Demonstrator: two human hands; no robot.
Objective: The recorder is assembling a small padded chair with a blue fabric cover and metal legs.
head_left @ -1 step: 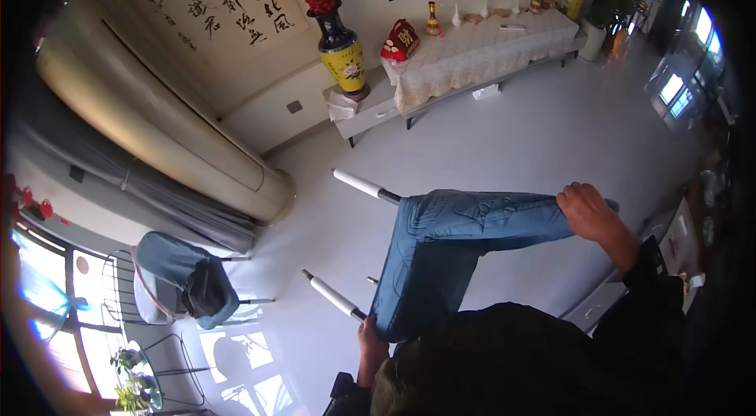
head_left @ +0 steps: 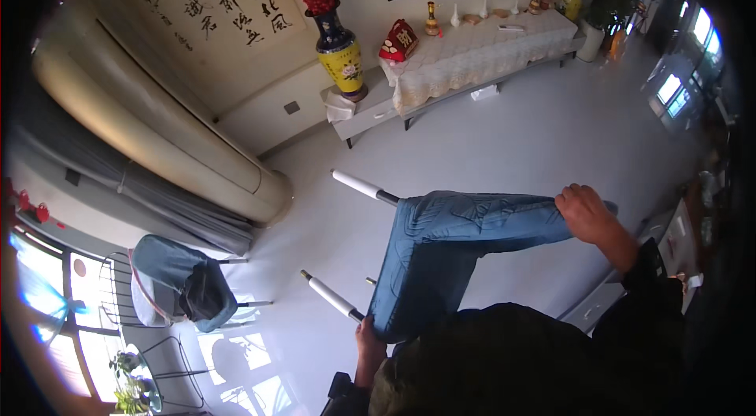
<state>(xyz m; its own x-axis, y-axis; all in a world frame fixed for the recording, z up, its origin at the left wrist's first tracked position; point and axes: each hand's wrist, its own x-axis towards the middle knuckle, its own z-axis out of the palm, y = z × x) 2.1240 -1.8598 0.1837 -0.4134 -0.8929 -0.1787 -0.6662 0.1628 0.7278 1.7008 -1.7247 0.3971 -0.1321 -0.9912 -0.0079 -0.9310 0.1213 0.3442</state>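
A chair with a blue-grey quilted fabric cover [head_left: 425, 282] is tipped on its side in front of me. Two of its legs point to the left: the far leg [head_left: 356, 182] and the near leg [head_left: 331, 295], both dark with white sleeves. The tip of another leg shows between them. My right hand [head_left: 587, 213] is closed over the covered part at its right end, fingers bunched on the fabric. At the near corner of the seat, beside the near leg, my left hand [head_left: 368, 349] grips the chair; some of its fingers are hidden.
Another covered chair [head_left: 169, 274] with a dark bag on it stands at the left, near a glass table [head_left: 153, 380] with plants. A tall gold cabinet [head_left: 157, 109] and grey curtain are behind. A low TV stand [head_left: 480, 62] with lace cloth and a yellow-blue vase [head_left: 341, 66] line the wall.
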